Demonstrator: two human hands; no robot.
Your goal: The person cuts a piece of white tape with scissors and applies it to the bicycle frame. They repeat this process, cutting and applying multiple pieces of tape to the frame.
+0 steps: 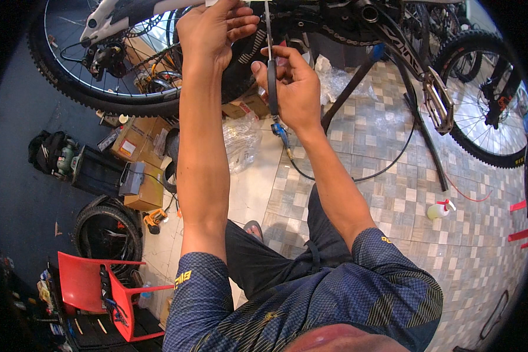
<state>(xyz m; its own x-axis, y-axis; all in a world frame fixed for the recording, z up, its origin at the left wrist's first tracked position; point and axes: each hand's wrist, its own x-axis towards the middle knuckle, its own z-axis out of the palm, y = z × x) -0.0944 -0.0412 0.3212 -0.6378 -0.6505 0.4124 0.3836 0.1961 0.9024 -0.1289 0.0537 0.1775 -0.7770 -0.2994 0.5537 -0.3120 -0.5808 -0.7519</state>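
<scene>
In my right hand (297,88) is an air blow gun (272,88) with a black handle, fingers closed round it. Its long, thin silver nozzle points up past the picture's top edge. A blue fitting (280,134) joins its lower end to a dark air hose (299,170). My left hand (208,32) is up at the top edge beside a mountain bike's pale frame (114,17), left of the nozzle. Its fingers are curled round something cut off by the edge. Below the hands sits the bike's knobby rear wheel (123,102), with the chain and crank (413,50) to the right.
Cardboard boxes (138,138) and clear plastic wrap (240,141) lie on the floor at left. Further down are loose tyres (108,234), a yellow power tool (155,220) and a red chair (82,287). Another bike wheel (490,111) and a spray bottle (439,210) stand at right.
</scene>
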